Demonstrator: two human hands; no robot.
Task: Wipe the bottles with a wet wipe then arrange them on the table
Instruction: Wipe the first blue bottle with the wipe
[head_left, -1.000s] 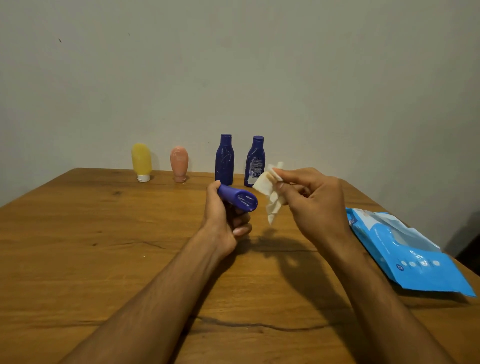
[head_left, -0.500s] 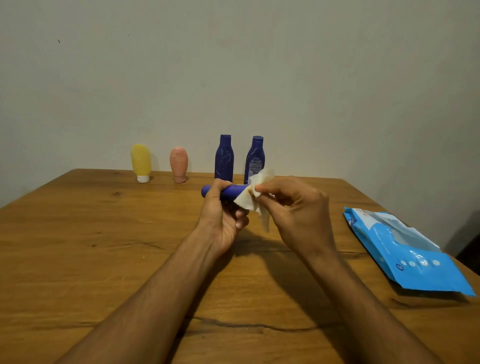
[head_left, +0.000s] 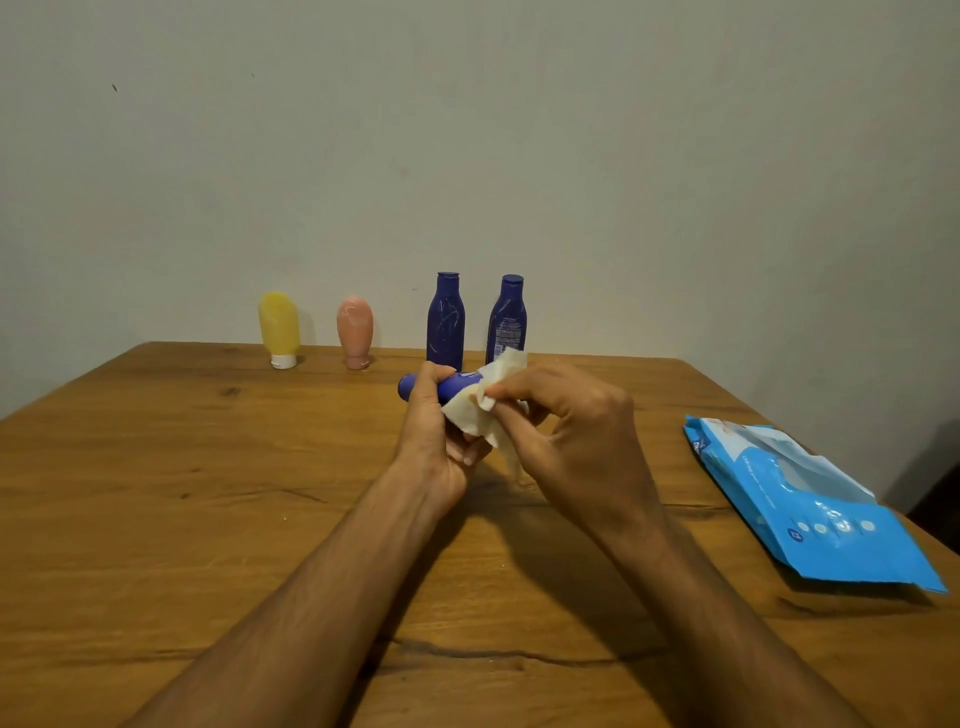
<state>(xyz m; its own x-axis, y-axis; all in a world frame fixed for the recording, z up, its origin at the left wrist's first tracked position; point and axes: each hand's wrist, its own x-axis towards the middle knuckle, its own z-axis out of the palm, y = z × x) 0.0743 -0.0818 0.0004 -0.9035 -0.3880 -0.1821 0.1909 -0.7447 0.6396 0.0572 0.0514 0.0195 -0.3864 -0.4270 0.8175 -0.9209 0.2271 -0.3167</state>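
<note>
My left hand (head_left: 434, 431) grips a small blue bottle (head_left: 453, 387) lying sideways above the table, its cap end pointing left. My right hand (head_left: 566, 431) pinches a white wet wipe (head_left: 480, 410) and presses it over the bottle's right part, hiding that end. Along the far edge stand a yellow tube (head_left: 279, 328) and a pink tube (head_left: 355, 331), both on their caps, and two tall dark blue bottles (head_left: 445, 321) (head_left: 506, 319) upright side by side.
A blue pack of wet wipes (head_left: 815, 512) lies flat near the right edge of the wooden table (head_left: 208, 493). A plain wall rises right behind the row of bottles.
The held bottle turned from pointing right to lying level with its cap to the left. My right hand brought the wipe from beside the bottle onto it and spread it further over the body.
</note>
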